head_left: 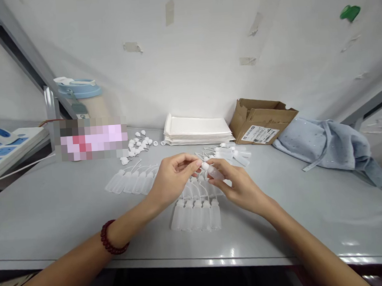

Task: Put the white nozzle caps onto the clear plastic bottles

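Note:
A small translucent plastic bottle (216, 173) is held at a tilt above the table. My right hand (241, 184) has its fingers closed around the bottle's body. At the bottle's top, my left hand (172, 175) pinches the white cap (205, 165) between thumb and fingers. Below both hands lies a row of similar bottles (196, 216) with thin curved tubes at their tops, and more lie behind, partly covered by the hands. To the left is another group of bottles (133, 182). Loose white caps (138, 143) are heaped farther back.
Stacked white padded envelopes (198, 127) and an open cardboard box (261, 120) stand by the wall. Grey-blue cloth (328, 146) lies at the right. A blue-lidded tumbler (83, 96) and a power strip (11, 149) are at the left. More bottles (241, 157) lie before the box.

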{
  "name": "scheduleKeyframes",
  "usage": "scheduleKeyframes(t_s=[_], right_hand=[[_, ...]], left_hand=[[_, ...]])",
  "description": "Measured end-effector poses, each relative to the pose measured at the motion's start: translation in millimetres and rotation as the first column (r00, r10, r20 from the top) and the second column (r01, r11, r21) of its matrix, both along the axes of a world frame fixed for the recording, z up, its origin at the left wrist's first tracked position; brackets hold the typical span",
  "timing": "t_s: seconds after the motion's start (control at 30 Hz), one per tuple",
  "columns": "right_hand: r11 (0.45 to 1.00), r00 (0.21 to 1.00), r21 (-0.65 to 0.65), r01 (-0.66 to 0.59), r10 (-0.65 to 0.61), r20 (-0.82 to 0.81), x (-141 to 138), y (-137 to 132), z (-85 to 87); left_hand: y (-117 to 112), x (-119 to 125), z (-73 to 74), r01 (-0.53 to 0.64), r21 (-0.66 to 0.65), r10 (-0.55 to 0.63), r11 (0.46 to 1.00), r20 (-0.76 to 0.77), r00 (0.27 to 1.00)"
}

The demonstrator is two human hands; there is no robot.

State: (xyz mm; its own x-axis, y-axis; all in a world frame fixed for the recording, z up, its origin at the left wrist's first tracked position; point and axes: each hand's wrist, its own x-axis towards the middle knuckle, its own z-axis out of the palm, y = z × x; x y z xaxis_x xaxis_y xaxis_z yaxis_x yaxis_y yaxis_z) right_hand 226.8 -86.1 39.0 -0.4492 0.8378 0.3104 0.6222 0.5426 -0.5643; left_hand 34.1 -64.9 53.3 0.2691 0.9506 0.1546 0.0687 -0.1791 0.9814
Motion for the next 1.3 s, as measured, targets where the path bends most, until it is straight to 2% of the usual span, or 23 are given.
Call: scheduleKeyframes(t_s=[0.17,0.3,0.53,0.7,0.77,0.9,1.03,1.17,1.23,1.3], right_hand=[[0.967,0.982,0.249,0.044,-0.087,0.167,-2.2,0.4,-7.5],[0.936,0.971,0.344,0.072,-0.144,0.191,-5.4,-2.1,-7.7],[0.933,0.981,0.348,0.097,-0.148,0.123,-8.8,-7.8,-7.3],[0.989,0.996,0.122,0.083,-0.078,-0.043,-9.1,-9.4,-5.5],[0.993,0.994,0.093,0.078,-0.07,-0.086,-9.8,-9.4,-5.7],[0.963,0.996,0.254,0.09,-0.09,-0.01,-11.6,-8.7,-10.0],[0.914,0.987,0.394,0.099,-0.141,0.078,-12.6,-8.0,-14.7],[0.853,0.983,0.515,0.081,-0.155,0.102,-11.7,-7.0,-16.4],[0.855,0.983,0.514,0.074,-0.149,0.105,-10.8,-6.9,-16.2],[0.888,0.985,0.452,0.083,-0.141,0.097,-9.9,-7.3,-15.4]], left_hand=[[-0.9,-0.3,1.9,0.028,0.044,-0.025,0.999,-0.068,0.997],[-1.7,0.2,3.4,0.049,0.066,-0.044,0.997,-0.087,0.995],[-3.2,-3.4,6.7,0.079,0.101,-0.071,0.992,-0.076,0.995],[-1.2,-8.1,7.6,0.161,0.13,-0.147,0.978,-0.114,0.983],[-0.1,-9.7,8.2,0.203,0.143,-0.187,0.969,-0.118,0.975],[1.8,-10.4,8.7,0.257,0.139,-0.239,0.956,-0.132,0.962],[3.5,-8.7,6.1,0.181,0.059,-0.166,0.982,-0.192,0.967],[4.0,-8.7,3.9,0.202,-0.026,-0.201,0.979,-0.272,0.941],[3.6,-9.4,3.6,0.217,0.038,-0.199,0.975,-0.276,0.94],[3.4,-10.3,3.2,0.237,0.184,-0.175,0.954,-0.301,0.938]])
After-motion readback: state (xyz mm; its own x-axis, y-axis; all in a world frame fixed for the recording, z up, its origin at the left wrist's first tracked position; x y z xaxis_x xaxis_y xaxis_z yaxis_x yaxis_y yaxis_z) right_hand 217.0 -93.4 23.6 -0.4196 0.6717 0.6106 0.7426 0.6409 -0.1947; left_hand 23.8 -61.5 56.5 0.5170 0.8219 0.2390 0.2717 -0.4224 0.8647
